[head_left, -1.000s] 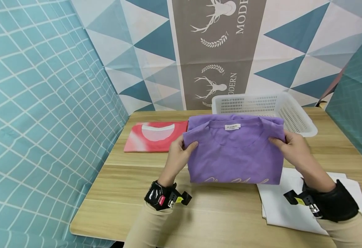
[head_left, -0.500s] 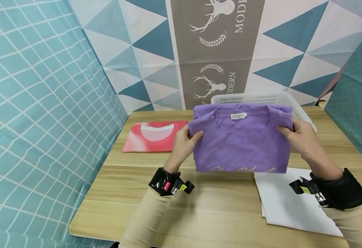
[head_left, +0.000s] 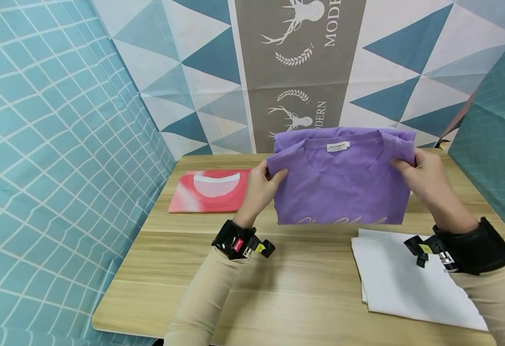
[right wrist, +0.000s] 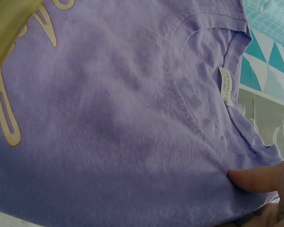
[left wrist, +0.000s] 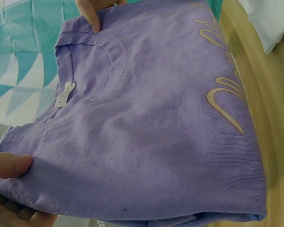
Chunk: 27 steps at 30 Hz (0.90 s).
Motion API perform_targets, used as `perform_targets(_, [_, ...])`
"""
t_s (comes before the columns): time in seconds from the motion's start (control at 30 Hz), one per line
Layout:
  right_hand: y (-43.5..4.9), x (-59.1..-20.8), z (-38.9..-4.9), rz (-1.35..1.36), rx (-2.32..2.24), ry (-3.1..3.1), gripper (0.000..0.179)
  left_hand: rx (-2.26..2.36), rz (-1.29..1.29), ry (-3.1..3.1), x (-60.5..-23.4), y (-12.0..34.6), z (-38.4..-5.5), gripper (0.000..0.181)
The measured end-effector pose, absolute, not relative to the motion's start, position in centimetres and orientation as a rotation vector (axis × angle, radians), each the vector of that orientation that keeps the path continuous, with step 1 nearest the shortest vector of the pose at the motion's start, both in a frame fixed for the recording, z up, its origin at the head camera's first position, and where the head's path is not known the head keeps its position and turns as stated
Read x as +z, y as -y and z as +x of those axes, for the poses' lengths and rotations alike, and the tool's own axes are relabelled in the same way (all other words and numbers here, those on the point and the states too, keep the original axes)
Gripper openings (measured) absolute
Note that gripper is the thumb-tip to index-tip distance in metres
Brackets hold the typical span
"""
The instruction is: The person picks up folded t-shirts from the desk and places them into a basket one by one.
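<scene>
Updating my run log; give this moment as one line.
left fingers: pinch purple shirt; right fingers: pinch purple shirt; purple shirt: held above table

This looks like a curtained-off booth: wrinkled teal grid cloth [head_left: 40, 168] fills the left side, a creased backdrop [head_left: 296, 79] printed with deer and "MODERN" spans the top, green cloth [head_left: 492, 149] hangs far right, around a wood-grain table [head_left: 170, 274].

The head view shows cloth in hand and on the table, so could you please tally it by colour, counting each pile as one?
Purple shirt: 1
Pinkish-red folded cloth: 1
White folded pile: 1
Total: 3
</scene>
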State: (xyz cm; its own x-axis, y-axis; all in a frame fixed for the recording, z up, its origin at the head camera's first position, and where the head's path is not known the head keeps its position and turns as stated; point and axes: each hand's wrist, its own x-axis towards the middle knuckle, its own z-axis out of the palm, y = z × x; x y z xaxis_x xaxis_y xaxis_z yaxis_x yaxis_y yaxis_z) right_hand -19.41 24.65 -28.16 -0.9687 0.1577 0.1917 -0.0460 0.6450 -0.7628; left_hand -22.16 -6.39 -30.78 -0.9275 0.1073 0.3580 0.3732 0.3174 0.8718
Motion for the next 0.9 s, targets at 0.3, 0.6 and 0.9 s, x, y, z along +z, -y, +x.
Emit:
perform_targets(0.3, [-24.7,-27.1,-20.6,-0.184,1.203,2.630,0.045,-1.624,-0.465,2.331,-29.9,5.6,-23.3,0.024])
perform_targets(0.6, [-24.7,-26.6,-21.4,-0.204,1.227,2.626,0.047,-1.653,-0.473,2.312,-29.2,4.8,-24.2,0.024])
perform_targets(0.9, [-24.6,-25.8,-22.7,-0.297,1.202,2.595,0.049,-1.579,-0.492,2.317,-28.3,4.3,-25.2,0.022])
